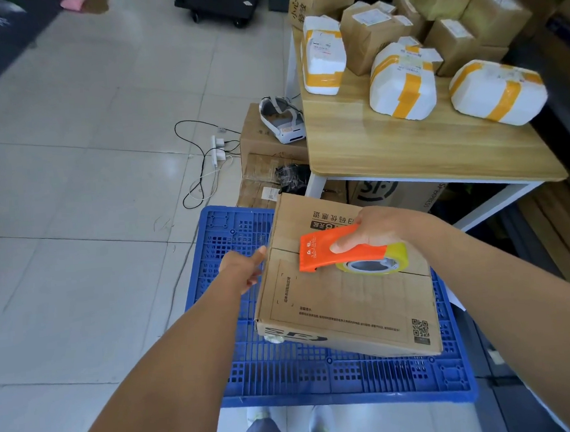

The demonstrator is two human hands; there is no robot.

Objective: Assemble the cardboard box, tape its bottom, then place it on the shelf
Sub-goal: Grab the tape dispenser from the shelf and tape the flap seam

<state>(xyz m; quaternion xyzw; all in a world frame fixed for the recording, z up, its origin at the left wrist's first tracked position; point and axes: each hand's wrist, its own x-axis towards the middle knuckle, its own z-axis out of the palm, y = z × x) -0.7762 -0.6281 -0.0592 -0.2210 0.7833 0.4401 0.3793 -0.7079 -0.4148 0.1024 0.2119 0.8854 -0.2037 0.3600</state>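
A brown cardboard box with printed text and a QR code lies on a blue plastic pallet, its closed flaps facing up with the seam running across. My right hand grips an orange tape dispenser with a yellowish tape roll, pressed on the seam near the box's left side. My left hand rests against the box's left edge, fingers curled on the side wall.
A wooden table stands at the right with white foam parcels and brown boxes. Flat cardboard, a headset and a power strip with cables lie on the tiled floor beyond the pallet. A black cart stands far back.
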